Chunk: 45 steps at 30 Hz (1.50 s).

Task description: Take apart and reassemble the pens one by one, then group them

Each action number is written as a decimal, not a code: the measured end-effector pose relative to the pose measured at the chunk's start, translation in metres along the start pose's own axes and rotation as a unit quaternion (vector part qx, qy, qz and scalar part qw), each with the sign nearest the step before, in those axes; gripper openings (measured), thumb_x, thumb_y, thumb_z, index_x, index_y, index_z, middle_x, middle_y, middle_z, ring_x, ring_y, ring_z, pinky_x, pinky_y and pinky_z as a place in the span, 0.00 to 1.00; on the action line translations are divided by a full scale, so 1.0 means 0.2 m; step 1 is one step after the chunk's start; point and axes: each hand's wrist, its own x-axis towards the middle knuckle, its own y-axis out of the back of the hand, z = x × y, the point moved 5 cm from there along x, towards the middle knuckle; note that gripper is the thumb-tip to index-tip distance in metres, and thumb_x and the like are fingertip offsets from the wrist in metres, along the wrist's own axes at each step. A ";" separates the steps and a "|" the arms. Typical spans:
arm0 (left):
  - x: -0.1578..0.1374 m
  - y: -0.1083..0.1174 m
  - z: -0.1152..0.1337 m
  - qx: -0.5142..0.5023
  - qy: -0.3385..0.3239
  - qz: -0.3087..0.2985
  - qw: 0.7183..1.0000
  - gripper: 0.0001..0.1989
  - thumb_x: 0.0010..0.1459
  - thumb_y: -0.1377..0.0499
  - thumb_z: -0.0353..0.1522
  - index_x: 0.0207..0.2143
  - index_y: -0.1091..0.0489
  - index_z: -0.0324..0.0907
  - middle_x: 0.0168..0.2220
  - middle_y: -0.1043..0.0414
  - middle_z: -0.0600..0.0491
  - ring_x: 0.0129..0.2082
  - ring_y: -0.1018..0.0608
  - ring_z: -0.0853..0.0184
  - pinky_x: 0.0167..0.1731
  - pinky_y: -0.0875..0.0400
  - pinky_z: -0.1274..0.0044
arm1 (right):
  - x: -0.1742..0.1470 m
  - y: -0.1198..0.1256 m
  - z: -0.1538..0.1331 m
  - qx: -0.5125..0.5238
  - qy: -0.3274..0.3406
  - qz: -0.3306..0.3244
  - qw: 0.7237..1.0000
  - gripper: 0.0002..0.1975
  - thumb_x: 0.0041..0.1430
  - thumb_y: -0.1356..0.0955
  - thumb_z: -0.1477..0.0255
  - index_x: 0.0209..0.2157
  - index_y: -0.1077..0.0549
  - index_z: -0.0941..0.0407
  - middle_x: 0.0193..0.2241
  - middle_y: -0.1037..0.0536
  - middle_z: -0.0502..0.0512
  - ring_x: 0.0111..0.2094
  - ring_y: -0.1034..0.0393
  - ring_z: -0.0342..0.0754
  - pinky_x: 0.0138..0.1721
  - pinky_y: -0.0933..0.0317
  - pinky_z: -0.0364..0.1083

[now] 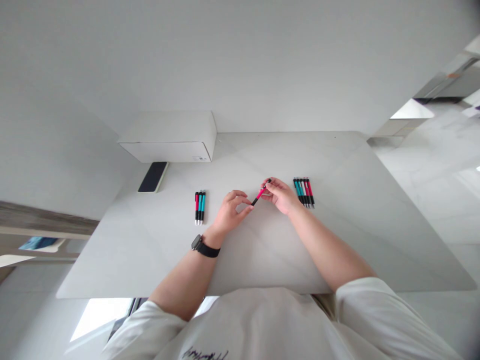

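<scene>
Between my two hands is a pink and black pen [260, 194], tilted above the middle of the table. My right hand [280, 195] pinches its upper end near the clip. At the lower black end, the thumb and fingers of my left hand [231, 210] close on the tip. To the left lies a group of three pens [200, 208], one red and two teal, with silver tips toward me. Just right of my right hand, several pens [303, 192] in teal, white and red lie side by side in a row.
A white box [168, 150] stands at the back left against the wall. In front of it a dark-screened phone [153, 177] lies on the white marbled table [337, 240]. A shelf [45, 220] is beyond the table's left side.
</scene>
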 end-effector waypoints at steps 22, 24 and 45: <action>0.01 -0.02 -0.02 -0.012 0.012 -0.020 1.000 0.13 0.72 0.45 0.41 0.43 0.23 0.46 0.46 0.23 0.46 0.50 0.22 0.59 0.55 0.27 0.64 | 0.07 0.26 -0.02 0.025 0.103 0.180 0.978 0.26 0.51 0.21 0.59 0.49 0.29 0.47 0.33 0.21 0.46 0.29 0.26 0.42 0.30 0.31 0.42; 0.01 -0.02 -0.02 -0.013 0.012 -0.021 1.000 0.13 0.72 0.45 0.41 0.43 0.23 0.46 0.46 0.23 0.46 0.49 0.22 0.59 0.55 0.27 0.64 | 0.07 0.26 -0.02 0.030 0.106 0.183 0.977 0.26 0.52 0.21 0.59 0.49 0.29 0.47 0.33 0.21 0.46 0.29 0.26 0.43 0.30 0.31 0.42; 0.01 -0.04 -0.03 -0.012 0.018 -0.028 0.999 0.09 0.70 0.42 0.37 0.42 0.23 0.45 0.45 0.23 0.47 0.48 0.22 0.60 0.54 0.27 0.66 | 0.05 0.20 -0.05 0.009 0.107 0.162 0.981 0.27 0.52 0.21 0.58 0.49 0.30 0.48 0.34 0.22 0.47 0.31 0.27 0.42 0.32 0.32 0.41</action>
